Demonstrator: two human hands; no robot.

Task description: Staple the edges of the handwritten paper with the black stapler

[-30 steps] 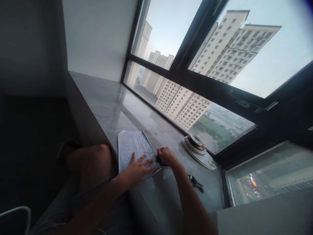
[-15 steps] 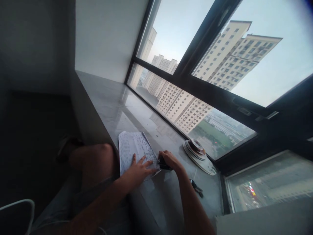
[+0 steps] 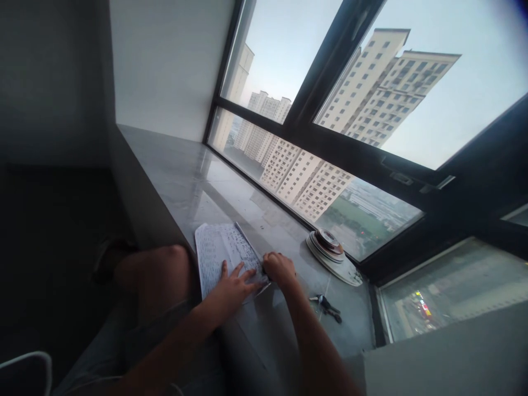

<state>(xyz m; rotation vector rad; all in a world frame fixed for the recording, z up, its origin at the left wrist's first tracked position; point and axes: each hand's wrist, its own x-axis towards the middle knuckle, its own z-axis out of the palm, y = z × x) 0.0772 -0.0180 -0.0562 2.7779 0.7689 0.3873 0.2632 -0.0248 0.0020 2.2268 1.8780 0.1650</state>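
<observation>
Handwritten sheets of paper (image 3: pixel 212 250) lie on the grey stone sill, angled along its front edge. My left hand (image 3: pixel 231 290) rests flat on the lower part of the sheets with its fingers spread. At their right edge, my right hand (image 3: pixel 280 268) is closed around a small black object that looks like a stapler (image 3: pixel 263 268). Most of that object is covered by my fingers, and its near end meets the paper's edge close to my left fingertips.
On the sill (image 3: pixel 177 170), a stack of plates or discs (image 3: pixel 330 256) stands against the window frame. A bunch of keys (image 3: pixel 328 308) lies right of my right forearm. My bent knee (image 3: pixel 173 261) is beside the sill's front edge, and a white cable (image 3: pixel 45 357) shows at lower left.
My right hand has turned and closed further over the black stapler, hiding most of it. My left hand stays spread on the paper. The view has shifted slightly, showing more of the keys.
</observation>
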